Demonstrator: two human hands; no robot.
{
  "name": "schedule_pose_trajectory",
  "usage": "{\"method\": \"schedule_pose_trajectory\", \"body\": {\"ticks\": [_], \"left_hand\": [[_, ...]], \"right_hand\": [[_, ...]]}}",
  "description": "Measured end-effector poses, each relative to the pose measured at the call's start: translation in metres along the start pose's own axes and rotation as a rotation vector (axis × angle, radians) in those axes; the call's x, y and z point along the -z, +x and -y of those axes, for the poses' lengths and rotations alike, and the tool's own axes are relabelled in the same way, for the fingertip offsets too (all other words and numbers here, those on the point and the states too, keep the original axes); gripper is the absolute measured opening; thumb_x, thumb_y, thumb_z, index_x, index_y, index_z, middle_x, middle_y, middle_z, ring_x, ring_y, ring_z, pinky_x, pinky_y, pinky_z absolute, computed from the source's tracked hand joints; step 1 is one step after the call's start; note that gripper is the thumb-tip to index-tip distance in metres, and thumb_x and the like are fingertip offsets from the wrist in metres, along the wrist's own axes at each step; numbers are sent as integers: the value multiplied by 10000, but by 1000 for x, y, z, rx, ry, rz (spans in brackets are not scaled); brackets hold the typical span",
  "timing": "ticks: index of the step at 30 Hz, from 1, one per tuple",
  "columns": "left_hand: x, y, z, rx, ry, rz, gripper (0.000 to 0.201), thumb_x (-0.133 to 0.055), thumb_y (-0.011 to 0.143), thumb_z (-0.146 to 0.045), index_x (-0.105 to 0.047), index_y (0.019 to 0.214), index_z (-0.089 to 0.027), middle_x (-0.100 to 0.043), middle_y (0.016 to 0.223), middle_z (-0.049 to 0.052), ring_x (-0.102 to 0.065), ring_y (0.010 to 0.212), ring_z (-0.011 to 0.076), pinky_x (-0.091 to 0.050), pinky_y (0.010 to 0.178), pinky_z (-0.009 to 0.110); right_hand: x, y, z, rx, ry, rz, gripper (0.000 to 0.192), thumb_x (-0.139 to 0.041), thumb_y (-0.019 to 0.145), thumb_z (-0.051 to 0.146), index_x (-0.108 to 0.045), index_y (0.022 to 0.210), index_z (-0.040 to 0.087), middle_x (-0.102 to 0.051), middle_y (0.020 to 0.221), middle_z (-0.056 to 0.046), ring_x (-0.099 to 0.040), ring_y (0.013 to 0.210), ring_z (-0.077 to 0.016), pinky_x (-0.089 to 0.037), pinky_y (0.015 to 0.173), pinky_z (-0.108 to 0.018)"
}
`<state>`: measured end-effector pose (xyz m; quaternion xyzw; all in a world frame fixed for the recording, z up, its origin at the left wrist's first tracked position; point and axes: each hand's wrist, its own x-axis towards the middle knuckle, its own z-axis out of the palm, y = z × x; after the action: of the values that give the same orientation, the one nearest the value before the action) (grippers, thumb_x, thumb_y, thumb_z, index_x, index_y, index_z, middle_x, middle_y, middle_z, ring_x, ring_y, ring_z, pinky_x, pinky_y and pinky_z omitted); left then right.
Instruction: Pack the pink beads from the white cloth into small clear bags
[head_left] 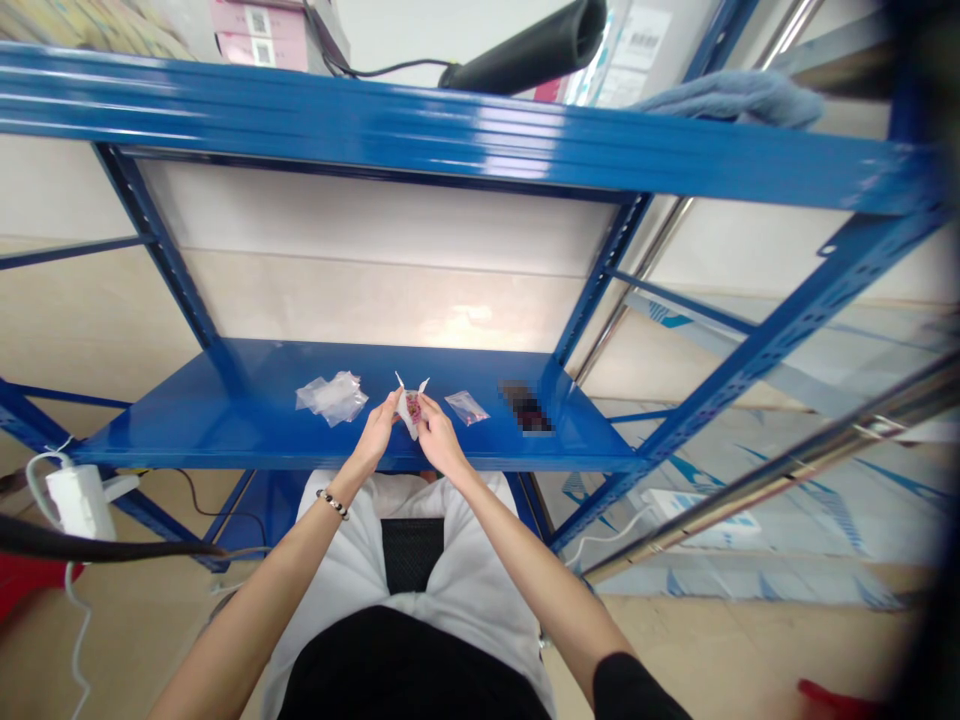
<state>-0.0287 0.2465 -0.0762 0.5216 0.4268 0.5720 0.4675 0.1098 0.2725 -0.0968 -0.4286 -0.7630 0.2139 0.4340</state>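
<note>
A small clear plastic bag (410, 405) with dark reddish contents sat at the frame's centre, above the blue shelf (225, 420). The left hand (377, 430) and right hand (437, 435) pinched it from either side, fingertips closed on its edges.

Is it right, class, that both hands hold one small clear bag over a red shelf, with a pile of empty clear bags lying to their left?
Not quite. The head view shows the shelf is blue, not red. The rest stands: the left hand and right hand hold one small clear bag, and the pile of empty clear bags lies to their left.
</note>
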Motion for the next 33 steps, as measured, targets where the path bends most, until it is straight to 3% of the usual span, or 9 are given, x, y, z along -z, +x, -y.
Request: {"method": "schedule_pose_trajectory", "body": {"ticks": [8,13,17,25,33], "left_hand": [[11,0,5,-37,109,-20,645,-317,956,-561,-497,1383,-112,-530,1394,140,-517,1272,274,-388,1073,416],[24,-13,14,-162,472,-121,585,-313,978,-506,-478,1404,-140,-362,1523,110,-282,1431,238,-191,1188,401],[31,-28,22,-308,795,-63,542,-295,998,-434,-420,1443,-153,-285,1560,103,-250,1445,221,-201,1190,404],[41,-55,40,-374,1241,24,501,-305,1000,-371,-424,1438,-160,-372,1515,129,-324,1412,257,-287,1133,474],[42,-82,38,-473,1401,4,602,-351,982,-370,-205,1532,-172,-297,1553,109,-257,1440,271,-235,1149,467]], "right_hand": [[7,-2,0,-8,-40,-3,575,-404,813,67,-502,1377,119,-475,1435,-120,-436,1345,-208,-298,1167,-363],[17,-12,0,15,-170,-58,615,-405,819,71,-434,1428,151,-359,1515,-104,-318,1414,-212,-256,1188,-394],[17,-21,-7,57,-287,-84,618,-385,844,76,-391,1455,169,-307,1545,-83,-264,1438,-204,-236,1197,-399],[18,-38,-25,25,-379,-17,521,-359,950,218,-371,1466,149,-418,1479,-126,-374,1381,-240,-326,1152,-433],[32,-73,-20,77,-397,1,521,-374,967,268,-334,1483,213,-401,1491,-108,-394,1367,-262,-366,1121,-489]]}}
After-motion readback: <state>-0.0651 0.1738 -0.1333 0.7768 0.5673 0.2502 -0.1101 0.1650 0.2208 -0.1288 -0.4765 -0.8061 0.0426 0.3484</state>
